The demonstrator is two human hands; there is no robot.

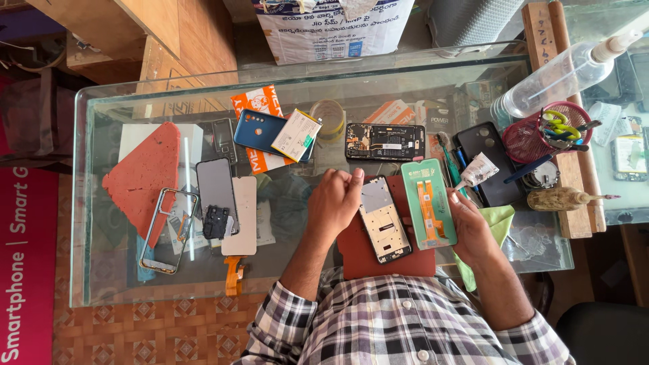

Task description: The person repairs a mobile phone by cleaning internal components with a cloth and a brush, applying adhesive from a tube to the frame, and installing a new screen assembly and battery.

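Observation:
A phone frame (383, 221) with its inner plate bare lies on a dark red mat (378, 263) at the near edge of the glass table (94, 203). My left hand (334, 201) is curled, its fingers gripping the frame's upper left corner. Beside the frame is a green-backed display panel (427, 203) with orange flex cables. My right hand (473, 233) holds it by its right edge. A small white glue tube (478, 169) sits just above my right fingers; whether they touch it is unclear.
An opened phone (385, 141) lies behind the mat, with a blue phone back (257, 132) and a battery (297, 135) to its left. Far left are a red sponge (142, 172), a metal frame (167, 230) and a screen (216, 188). Right: black case (488, 159), tool basket (547, 132), spray bottle (561, 73), green cloth (500, 217).

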